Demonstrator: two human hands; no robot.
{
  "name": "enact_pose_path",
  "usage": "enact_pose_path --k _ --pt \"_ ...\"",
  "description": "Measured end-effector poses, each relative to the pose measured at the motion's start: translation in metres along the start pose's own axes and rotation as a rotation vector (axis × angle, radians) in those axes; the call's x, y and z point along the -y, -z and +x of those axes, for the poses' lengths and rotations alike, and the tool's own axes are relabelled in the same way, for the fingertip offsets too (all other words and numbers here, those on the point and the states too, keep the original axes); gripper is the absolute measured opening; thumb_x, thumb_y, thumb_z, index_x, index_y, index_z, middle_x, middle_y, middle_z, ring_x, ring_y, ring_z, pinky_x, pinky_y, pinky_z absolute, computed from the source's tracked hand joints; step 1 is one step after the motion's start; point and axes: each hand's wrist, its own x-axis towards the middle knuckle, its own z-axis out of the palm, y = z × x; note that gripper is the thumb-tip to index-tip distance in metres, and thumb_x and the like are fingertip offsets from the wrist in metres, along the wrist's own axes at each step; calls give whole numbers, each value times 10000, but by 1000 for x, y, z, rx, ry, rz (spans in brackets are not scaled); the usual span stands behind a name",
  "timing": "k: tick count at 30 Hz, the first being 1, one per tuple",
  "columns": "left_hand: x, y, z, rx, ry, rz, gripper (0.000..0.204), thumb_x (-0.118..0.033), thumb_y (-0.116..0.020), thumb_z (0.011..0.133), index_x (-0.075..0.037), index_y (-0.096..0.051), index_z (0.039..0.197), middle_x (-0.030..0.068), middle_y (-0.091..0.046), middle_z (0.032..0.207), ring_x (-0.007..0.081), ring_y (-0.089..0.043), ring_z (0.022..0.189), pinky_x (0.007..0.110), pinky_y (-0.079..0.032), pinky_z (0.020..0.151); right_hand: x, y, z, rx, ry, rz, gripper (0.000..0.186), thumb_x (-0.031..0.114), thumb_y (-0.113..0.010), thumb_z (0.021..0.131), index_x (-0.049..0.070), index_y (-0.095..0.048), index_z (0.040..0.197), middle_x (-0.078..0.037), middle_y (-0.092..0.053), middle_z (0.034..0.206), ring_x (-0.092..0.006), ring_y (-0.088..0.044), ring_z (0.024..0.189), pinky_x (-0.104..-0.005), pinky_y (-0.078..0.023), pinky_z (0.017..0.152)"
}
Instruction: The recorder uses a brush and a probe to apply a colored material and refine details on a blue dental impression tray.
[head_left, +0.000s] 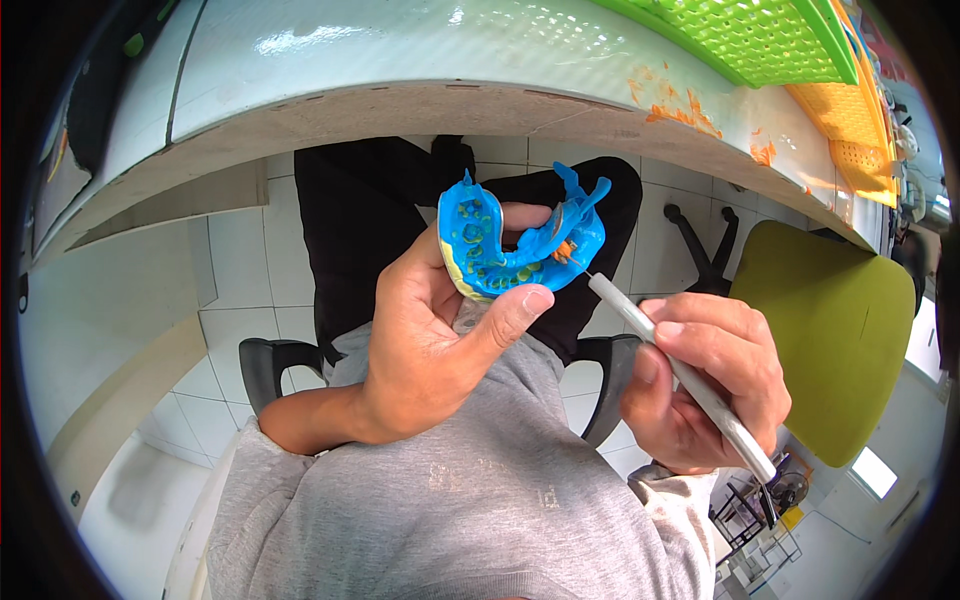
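Note:
A blue dental impression [470, 225], curved like a horseshoe, is held up over my lap. Yellow-green material shows in its tooth hollows and along its left rim, and an orange patch [565, 250] lies at its right end. Thin blue flaps rise from that end. My left hand [430, 320] grips the impression from below and the left, thumb in front, some fingers hidden behind. In a pencil-like hold, my right hand [710, 375] has a grey-handled tool [690, 380]. Its thin tip lies close to the orange patch; whether it touches, I cannot tell.
A white worktop [400, 50] curves across the far side, with orange smears [685, 112] on it. A green basket [740, 35] and an orange basket [850, 120] stand at its far right. An olive-green chair [825, 340] is to my right. Black armrests [275, 370] flank me.

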Motion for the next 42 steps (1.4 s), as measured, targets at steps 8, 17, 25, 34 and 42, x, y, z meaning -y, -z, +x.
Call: enact_pose_path --k 8,17,25,34,42 --pt "-2 0 1 0 13 7 391 -47 -643 817 41 -480 1161 109 -591 1066 133 -574 983 267 -449 887 -2 -2 0 21 3 -23 205 -80 -640 613 -41 -555 795 -156 -606 675 -230 -638 615 -264 -516 545" --pt "-1 2 2 -8 -2 138 447 -171 -636 834 47 -449 1177 129 -592 1040 125 -609 814 204 -456 620 -3 1 3 41 51 0 202 -88 -637 607 -46 -558 788 -155 -598 654 -228 -634 597 -265 -516 516" --pt "0 2 1 -18 1 150 448 -178 -639 832 42 -451 1174 124 -593 1038 122 -606 814 205 -456 616 -3 -4 2 1 51 -21 200 -92 -635 610 -46 -557 788 -154 -597 648 -223 -633 593 -258 -511 504" --pt "1 4 1 -18 -14 152 455 -190 -639 832 46 -451 1173 126 -594 1036 123 -606 814 206 -458 616 -3 -7 4 30 24 -1 266 -137 -614 549 -44 -559 792 -171 -606 671 -219 -639 620 -245 -511 520" --pt "-1 4 1 -29 0 139 486 -218 -655 824 51 -454 1175 124 -600 1026 125 -609 811 207 -464 618 -1 -3 7 63 14 26 284 -153 -608 544 -39 -569 801 -194 -627 734 -217 -644 651 -253 -518 552"
